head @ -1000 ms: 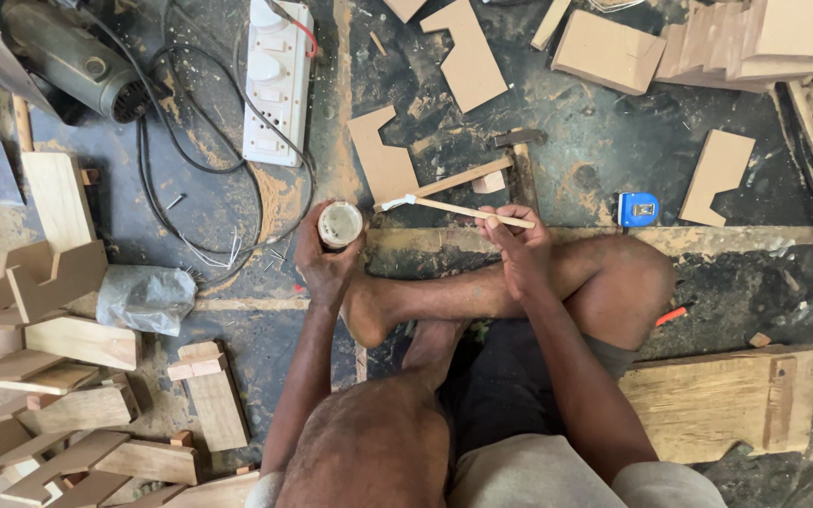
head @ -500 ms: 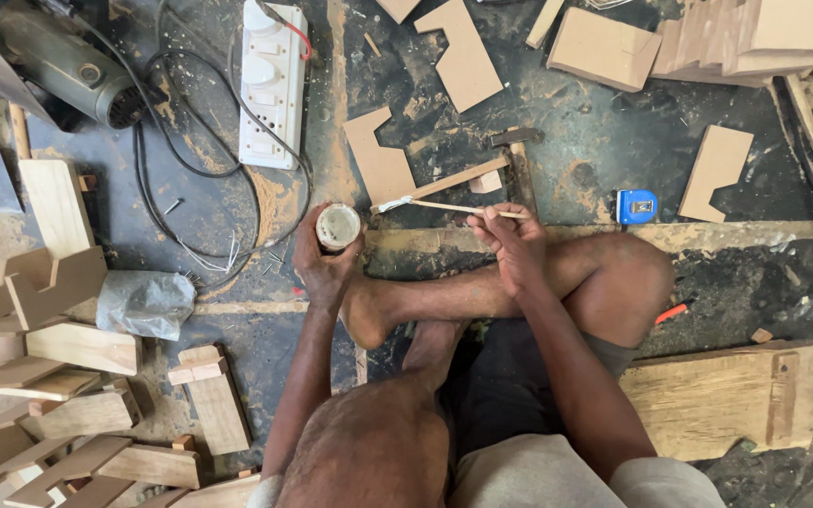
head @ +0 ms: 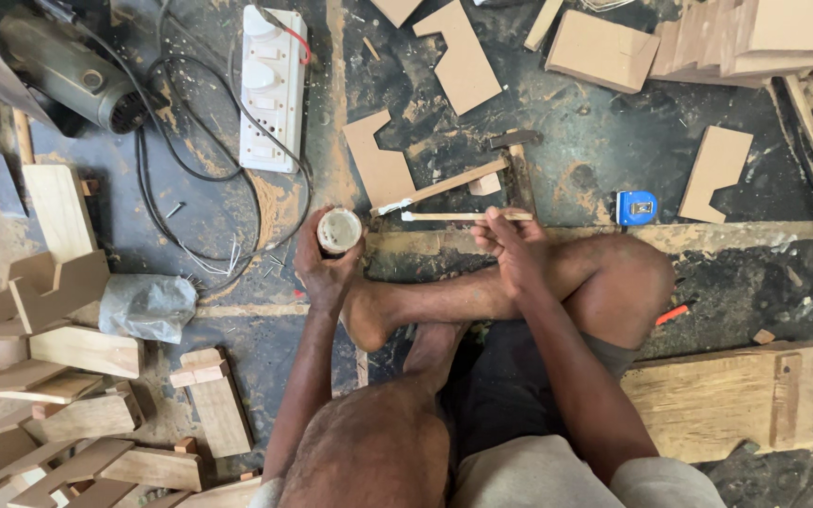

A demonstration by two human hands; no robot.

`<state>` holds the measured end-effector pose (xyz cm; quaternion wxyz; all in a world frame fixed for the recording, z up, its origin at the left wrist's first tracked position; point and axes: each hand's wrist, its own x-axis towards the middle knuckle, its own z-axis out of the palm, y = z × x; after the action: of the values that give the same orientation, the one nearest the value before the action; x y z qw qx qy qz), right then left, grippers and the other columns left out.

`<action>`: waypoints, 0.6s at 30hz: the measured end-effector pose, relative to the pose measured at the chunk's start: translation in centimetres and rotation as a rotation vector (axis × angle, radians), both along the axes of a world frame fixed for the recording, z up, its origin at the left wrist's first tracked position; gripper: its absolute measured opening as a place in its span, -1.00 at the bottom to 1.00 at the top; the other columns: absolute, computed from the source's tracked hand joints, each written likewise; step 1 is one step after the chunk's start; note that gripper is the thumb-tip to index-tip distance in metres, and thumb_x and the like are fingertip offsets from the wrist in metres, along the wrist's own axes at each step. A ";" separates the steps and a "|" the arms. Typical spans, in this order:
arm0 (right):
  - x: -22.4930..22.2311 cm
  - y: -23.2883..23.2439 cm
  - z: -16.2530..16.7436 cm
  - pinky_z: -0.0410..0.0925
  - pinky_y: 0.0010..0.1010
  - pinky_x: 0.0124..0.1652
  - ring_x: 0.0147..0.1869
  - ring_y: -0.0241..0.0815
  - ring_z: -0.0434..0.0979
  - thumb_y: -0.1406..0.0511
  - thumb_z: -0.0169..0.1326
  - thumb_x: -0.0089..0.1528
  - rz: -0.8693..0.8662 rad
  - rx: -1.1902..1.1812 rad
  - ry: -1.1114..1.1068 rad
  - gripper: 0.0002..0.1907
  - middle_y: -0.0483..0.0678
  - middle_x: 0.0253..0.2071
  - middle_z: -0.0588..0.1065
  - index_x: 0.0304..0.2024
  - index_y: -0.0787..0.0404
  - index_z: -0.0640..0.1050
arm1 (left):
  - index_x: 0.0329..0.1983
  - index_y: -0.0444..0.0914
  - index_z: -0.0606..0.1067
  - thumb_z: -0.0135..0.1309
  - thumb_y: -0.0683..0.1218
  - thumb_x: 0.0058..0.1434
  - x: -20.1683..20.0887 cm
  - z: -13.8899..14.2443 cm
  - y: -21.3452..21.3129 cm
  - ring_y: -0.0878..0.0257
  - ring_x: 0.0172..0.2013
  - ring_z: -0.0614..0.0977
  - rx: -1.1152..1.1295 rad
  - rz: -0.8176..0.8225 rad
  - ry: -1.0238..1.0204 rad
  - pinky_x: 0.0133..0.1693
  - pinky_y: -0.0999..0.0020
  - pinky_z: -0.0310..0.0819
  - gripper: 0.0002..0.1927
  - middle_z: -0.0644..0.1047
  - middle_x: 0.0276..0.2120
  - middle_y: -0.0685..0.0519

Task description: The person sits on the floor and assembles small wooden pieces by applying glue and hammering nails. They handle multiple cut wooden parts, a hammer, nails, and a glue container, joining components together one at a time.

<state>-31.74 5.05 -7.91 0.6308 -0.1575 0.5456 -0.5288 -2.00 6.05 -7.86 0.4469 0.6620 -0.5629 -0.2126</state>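
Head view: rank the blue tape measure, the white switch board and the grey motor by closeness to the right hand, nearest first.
1. Blue tape measure: just right of the right hand.
2. White switch board: upper left, beyond the left hand.
3. Grey motor: far top-left corner.

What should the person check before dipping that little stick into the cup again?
1. Cup held firmly: ok. The left hand wraps the small round cup, with its open top facing up.
2. Stick gripped: ok. The right hand pinches one end of the thin wooden stick.
3. Tip pointing at the cup: ok. The stick's whitish free end lies just right of the cup, apart from it.
4. Enough stuff in the cup: cannot tell. The inside looks pale, the level is unclear.
5. Path free: ok. Nothing lies between tip and cup; the hammer sits just beyond.
6. Cables away from the hands: ok.
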 end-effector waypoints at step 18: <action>5.4 -0.5 13.2 0.56 -0.48 -0.25 -0.20 -0.24 0.69 0.30 0.21 0.36 0.470 -0.711 0.839 -0.73 0.06 -0.15 0.62 0.04 0.24 0.46 | 0.19 -0.25 0.50 0.39 -0.27 -0.06 -3.2 3.9 -0.4 0.03 0.22 0.59 -0.177 -0.206 -0.114 0.26 0.18 0.46 -0.32 0.55 0.15 -0.06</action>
<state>-26.36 4.57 5.26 0.3703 -0.6708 0.4881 -0.4180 -5.20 5.61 -3.96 0.4468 0.5696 -0.6689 -0.1688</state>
